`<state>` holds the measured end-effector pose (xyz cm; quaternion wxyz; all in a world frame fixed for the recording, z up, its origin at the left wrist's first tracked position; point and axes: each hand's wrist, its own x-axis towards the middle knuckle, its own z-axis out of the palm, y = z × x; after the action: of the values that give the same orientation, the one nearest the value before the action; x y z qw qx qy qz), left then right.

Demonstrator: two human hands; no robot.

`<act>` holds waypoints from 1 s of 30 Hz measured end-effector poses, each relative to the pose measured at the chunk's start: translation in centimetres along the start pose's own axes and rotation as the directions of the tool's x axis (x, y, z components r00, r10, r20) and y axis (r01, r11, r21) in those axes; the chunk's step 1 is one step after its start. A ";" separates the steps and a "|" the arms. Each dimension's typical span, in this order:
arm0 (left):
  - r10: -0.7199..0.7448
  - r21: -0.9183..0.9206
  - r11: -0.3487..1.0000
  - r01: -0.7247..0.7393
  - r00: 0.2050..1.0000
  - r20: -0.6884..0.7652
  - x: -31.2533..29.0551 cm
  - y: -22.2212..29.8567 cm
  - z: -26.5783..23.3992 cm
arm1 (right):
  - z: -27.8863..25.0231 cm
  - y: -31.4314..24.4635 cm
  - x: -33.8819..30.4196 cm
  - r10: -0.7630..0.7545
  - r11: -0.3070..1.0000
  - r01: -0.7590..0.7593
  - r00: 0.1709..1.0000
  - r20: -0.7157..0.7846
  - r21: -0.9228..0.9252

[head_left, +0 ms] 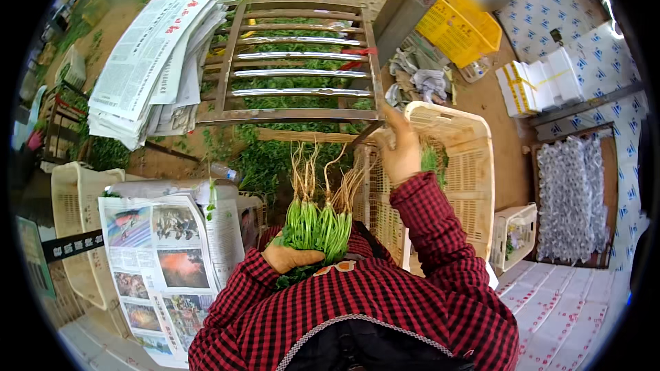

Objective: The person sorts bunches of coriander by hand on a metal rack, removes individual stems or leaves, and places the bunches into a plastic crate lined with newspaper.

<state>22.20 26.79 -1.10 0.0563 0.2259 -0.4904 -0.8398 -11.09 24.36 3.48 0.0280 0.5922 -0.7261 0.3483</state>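
My left hand point(292, 258) is closed around a bunch of leafy greens point(317, 230) in front of my chest. Green stems point away from me, ending in long, pale brown roots; the leaves hang below, partly hidden by my hand and sleeve. My right hand point(402, 148) is by the front right corner of a metal slatted rack point(295, 115), over the edge of a cream plastic crate point(450, 120). Its thumb and forefinger are apart, with nothing visible between them; the other fingers are hard to make out. More greens point(433, 158) lie inside that crate.
Folded newspapers point(151, 55) are stacked on the rack's left side. Another newspaper pile point(165, 261) lies at my left beside cream crates point(75, 199). Loose greens point(265, 158) cover the ground under the rack. A metal post point(416, 10), yellow crate point(460, 24) and white foam boxes point(543, 82) stand farther right.
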 end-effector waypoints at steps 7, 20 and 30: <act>-0.059 0.029 0.998 0.060 0.998 -0.016 -0.1 -0.3 0.2 | 1.8 -2.4 -1.6 -0.305 0.919 -0.046 0.548 0.779 0.393; 0.026 -0.194 0.981 -0.030 0.999 -0.024 1.9 2.7 2.0 | 2.4 -7.1 -1.2 -0.358 0.261 -0.759 0.497 0.790 0.596; 0.097 0.070 0.994 -0.088 0.986 -0.132 1.5 5.1 -2.2 | 2.7 -6.7 1.5 -0.109 0.835 -0.400 0.554 0.825 0.379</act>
<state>21.19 21.94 1.79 0.1213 0.2610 -0.5220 -0.8030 -4.62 21.26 5.32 -0.5062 0.6024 -0.5772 0.2183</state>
